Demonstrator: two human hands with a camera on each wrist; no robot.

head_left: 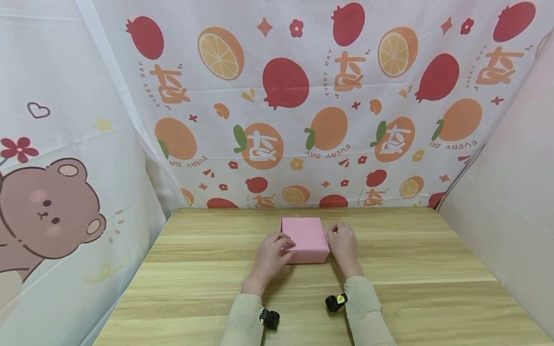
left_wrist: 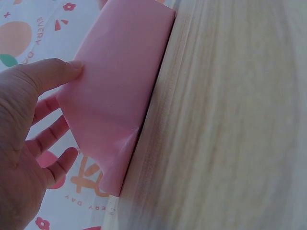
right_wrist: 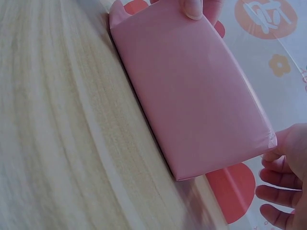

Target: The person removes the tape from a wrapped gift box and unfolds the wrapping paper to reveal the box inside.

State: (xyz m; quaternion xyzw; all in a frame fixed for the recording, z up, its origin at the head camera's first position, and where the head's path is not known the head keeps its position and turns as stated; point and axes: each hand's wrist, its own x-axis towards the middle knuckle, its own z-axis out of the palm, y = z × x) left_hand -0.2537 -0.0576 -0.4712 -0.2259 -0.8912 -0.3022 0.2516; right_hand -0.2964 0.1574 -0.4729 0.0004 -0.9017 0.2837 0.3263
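Observation:
A box wrapped in pink paper (head_left: 305,234) sits on the wooden table between both hands. My left hand (head_left: 271,253) holds its near left edge; in the left wrist view the thumb (left_wrist: 64,72) lies on the near face, with the fingers behind the edge. Loose paper juts out in a creased flap (left_wrist: 120,158) at the box's left end. At the right end is my right hand (head_left: 344,245), its fingers bent and its fingertips right by the side. The right wrist view shows this hand at a creased upper corner (right_wrist: 271,140); I cannot tell whether it pinches the paper.
The wooden table (head_left: 195,288) reaches back to a white fruit-print curtain (head_left: 285,144). Another white cloth with a bear print (head_left: 52,211) hangs at the left, and a pale cloth (head_left: 506,192) at the right. Small black cameras (head_left: 270,318) are worn on both wrists.

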